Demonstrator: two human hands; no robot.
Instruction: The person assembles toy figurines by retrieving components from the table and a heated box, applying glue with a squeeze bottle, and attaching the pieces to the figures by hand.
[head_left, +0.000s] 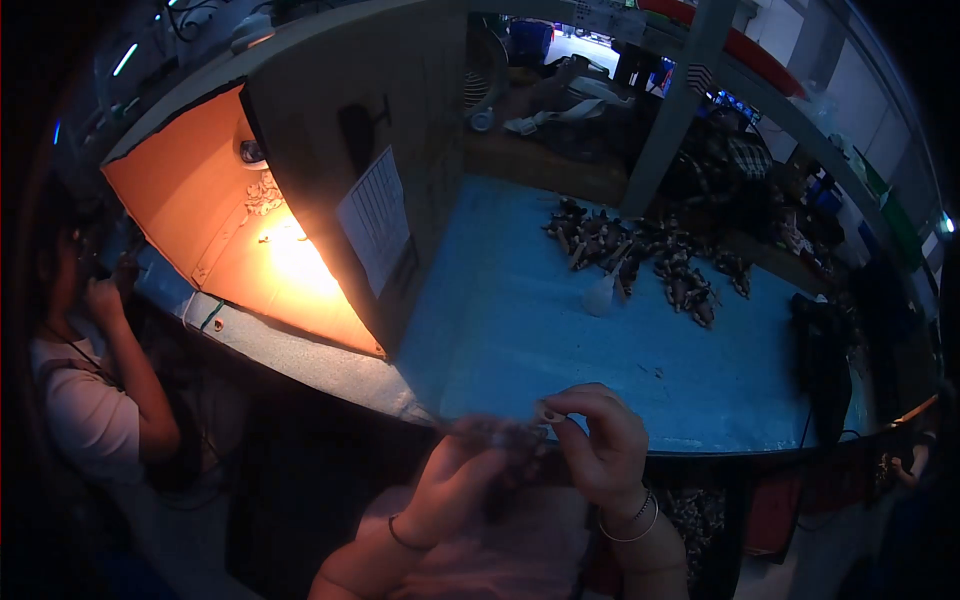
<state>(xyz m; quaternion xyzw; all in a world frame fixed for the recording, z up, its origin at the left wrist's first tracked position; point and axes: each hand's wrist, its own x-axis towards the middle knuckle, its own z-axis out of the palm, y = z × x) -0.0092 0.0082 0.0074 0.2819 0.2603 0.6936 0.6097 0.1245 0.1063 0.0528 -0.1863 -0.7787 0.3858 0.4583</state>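
Observation:
Above the near edge of the blue table, my left hand (pixel 455 480) is closed around a dark, lumpy piece with pale spots (pixel 515 440). Motion blur hides its exact kind. My right hand (pixel 600 440) pinches a small pale bit (pixel 546 412) between thumb and fingertips, right beside that dark piece. Farther back on the table lies a heap of similar dark pieces with pale tips (pixel 685 285). A small white squeeze bottle with a thin nozzle (pixel 599 295) stands at the heap's front edge.
At left is a large cardboard box (pixel 425 110), lit inside by a lamp, with a paper sheet (pixel 376 220) on its side. A metal post (pixel 685 105) rises behind the blue table top (pixel 480 290). Another person (pixel 95 400) is at far left. Black cloth (pixel 825 360) hangs at right.

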